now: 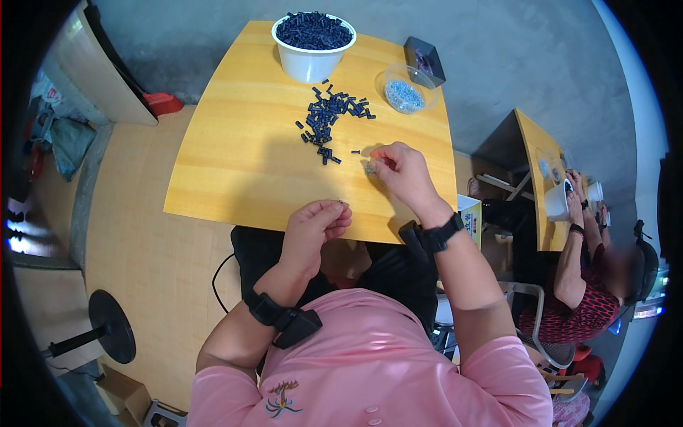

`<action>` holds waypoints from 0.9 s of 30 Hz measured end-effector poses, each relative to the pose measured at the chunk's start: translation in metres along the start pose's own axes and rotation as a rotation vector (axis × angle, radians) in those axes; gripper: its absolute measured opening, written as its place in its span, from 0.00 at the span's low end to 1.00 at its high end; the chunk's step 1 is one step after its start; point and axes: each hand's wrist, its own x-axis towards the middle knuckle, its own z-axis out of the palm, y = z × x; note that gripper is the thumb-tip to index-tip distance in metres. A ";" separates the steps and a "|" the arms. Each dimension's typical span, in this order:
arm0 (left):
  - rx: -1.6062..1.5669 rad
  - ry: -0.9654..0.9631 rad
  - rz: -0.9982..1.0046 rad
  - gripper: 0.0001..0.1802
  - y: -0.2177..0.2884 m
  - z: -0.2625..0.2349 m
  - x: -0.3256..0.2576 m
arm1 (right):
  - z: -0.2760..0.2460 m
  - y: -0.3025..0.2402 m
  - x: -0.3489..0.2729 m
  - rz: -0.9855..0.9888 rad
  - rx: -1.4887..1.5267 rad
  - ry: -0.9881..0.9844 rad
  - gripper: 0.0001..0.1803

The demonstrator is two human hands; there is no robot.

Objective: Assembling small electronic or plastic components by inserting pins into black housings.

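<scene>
we saw our left hand [313, 229] at the near edge of the table [235, 171], fingers curled in close with the thumb and fingertips pinched together; a tiny dark piece seemed to sit at the tips, though it was too small for us to be sure. a black band with a small box [288, 322] was strapped on that wrist.

our right hand [402, 171] lay a little farther in, toward the near right corner, palm down over the wood. its thumb and forefinger were nipped together over a small greyish bit [370, 169] on the tabletop; whether they really had hold of it we could not tell. the other fingers were loosely bent. a black band [435, 235] sat on that wrist too.

just beyond the right hand one loose black piece [356, 151] lay alone, and past it a scattered pile of small black pieces [331, 117] spread across the middle of the table.

near the far edge stood a white bowl [309, 65] heaped with the same black pieces. toward the far right corner sat a clear dish [404, 92] of small pale blue bits, and beside it a dark little tray [425, 58].

off to the right, another person [583, 285] sat at a second table [537, 164] with both hands by a white tub [556, 201].
</scene>
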 end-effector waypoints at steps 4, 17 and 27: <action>-0.007 -0.012 -0.013 0.08 0.004 -0.003 0.000 | 0.014 0.006 0.019 -0.010 -0.153 -0.028 0.07; -0.001 -0.037 -0.072 0.08 0.009 -0.015 0.006 | 0.029 -0.003 0.036 -0.173 -0.439 -0.098 0.04; 0.070 -0.121 -0.034 0.09 0.009 -0.010 0.001 | 0.004 -0.022 -0.010 0.092 0.289 -0.126 0.03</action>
